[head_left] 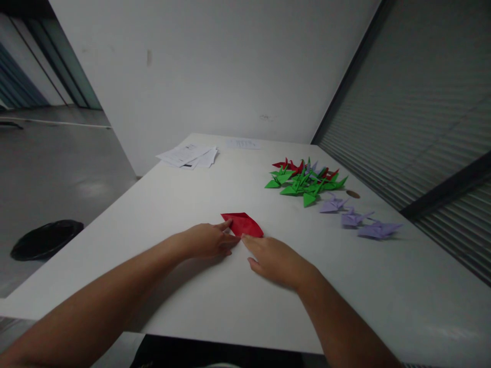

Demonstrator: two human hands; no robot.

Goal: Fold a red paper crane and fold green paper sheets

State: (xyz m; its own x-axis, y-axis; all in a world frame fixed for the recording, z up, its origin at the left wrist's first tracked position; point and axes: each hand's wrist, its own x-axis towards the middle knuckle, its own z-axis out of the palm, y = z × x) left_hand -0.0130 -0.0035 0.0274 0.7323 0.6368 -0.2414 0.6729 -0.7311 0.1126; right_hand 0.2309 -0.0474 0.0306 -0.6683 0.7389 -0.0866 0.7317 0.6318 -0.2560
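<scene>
Our left hand (209,240) lies flat, grip open, pressing the near left corner of the red paper (242,224) on the surface (215,189). Our right hand (274,260) is also flat and open, touching its near edge. The paper lies just beyond both grips, with its long axis running left to right
</scene>
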